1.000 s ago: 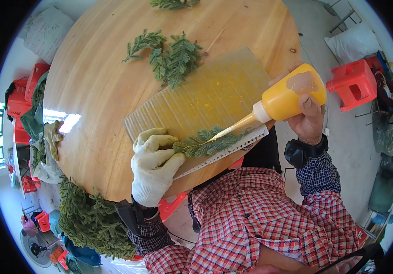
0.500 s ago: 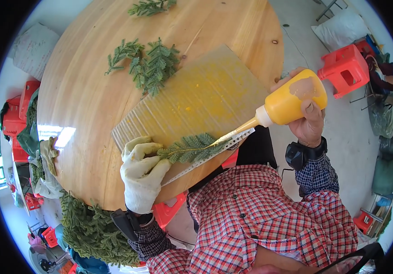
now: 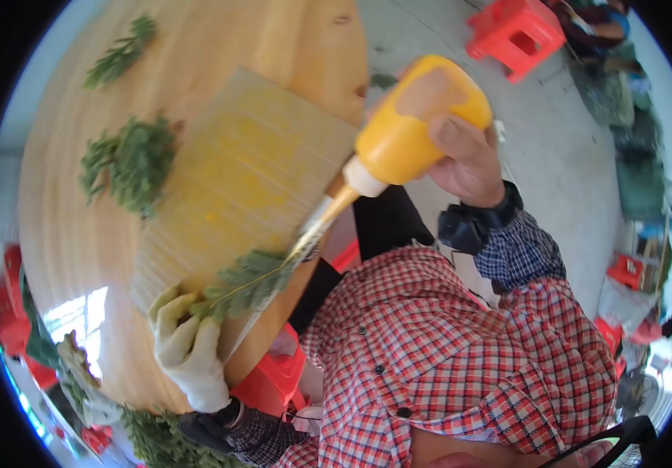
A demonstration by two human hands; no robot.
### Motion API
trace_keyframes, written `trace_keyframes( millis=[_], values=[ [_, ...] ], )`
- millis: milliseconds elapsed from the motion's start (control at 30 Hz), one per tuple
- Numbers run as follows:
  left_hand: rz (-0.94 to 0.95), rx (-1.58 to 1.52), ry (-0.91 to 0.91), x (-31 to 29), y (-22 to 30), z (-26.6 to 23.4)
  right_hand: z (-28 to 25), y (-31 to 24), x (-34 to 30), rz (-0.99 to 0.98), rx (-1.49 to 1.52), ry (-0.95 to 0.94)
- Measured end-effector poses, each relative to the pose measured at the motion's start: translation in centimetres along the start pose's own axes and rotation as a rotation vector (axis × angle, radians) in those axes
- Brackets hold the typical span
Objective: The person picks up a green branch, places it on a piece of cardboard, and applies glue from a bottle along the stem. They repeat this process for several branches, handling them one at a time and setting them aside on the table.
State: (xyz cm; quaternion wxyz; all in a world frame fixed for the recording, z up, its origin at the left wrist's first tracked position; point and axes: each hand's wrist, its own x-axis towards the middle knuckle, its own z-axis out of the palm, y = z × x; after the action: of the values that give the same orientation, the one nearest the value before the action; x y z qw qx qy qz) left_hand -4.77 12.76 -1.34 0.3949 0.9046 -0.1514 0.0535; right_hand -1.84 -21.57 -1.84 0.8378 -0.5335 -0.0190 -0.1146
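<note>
While the round table [image 3: 70,234] fills the left of the frame, a ridged yellow board [image 3: 226,179] lies on it at centre, its lower corner apparently overhanging the table's near edge, so a push there could tip or slide it. Loose green sprigs [image 3: 129,160] lie at left, just beside the board, well clear of the work. At upper centre the right hand [image 3: 461,156] has its fingers wrapped around a yellow squeeze bottle [image 3: 418,117], nozzle tilted down onto a sprig [image 3: 250,282] at lower centre; too hard a squeeze would likely flood the sprig and run off the edge. The gloved left hand [image 3: 189,351], lower left, pinches the sprig's stem; a slack pinch could let it twist under the nozzle.
</note>
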Motion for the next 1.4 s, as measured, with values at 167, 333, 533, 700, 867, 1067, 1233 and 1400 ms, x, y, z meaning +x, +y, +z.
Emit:
trace_keyframes(
  millis=[167,333,533,700,867,1067,1233,1400],
  values=[
    [-0.102,-0.007,0.023,-0.1,0.3,0.4,-0.3,-1.1,0.3,-0.022,-0.047,0.012],
    [-0.102,0.02,-0.033,-0.1,0.4,0.0,-0.7,-1.2,0.5,-0.055,-0.104,-0.01],
    [-0.054,0.028,-0.082,0.5,0.2,0.8,-2.4,-1.4,0.6,-0.052,-0.077,-0.007],
    [-0.094,-0.003,-0.032,0.0,0.7,-0.3,-2.8,-0.7,0.6,-0.025,0.019,0.03],
    [0.084,0.047,0.011,1.0,0.4,0.3,-5.4,0.6,1.4,-0.032,0.26,0.009],
    [0.008,0.037,0.091,-0.2,0.4,-0.5,-1.5,2.0,4.1,0.057,0.402,0.015],
    [0.157,0.207,0.044,-0.6,1.3,-3.1,1.1,5.1,6.0,0.098,0.449,-0.001],
    [-0.122,0.164,0.313,-3.5,2.5,-7.2,2.4,6.7,6.3,0.131,0.503,-0.004]
  ],
)
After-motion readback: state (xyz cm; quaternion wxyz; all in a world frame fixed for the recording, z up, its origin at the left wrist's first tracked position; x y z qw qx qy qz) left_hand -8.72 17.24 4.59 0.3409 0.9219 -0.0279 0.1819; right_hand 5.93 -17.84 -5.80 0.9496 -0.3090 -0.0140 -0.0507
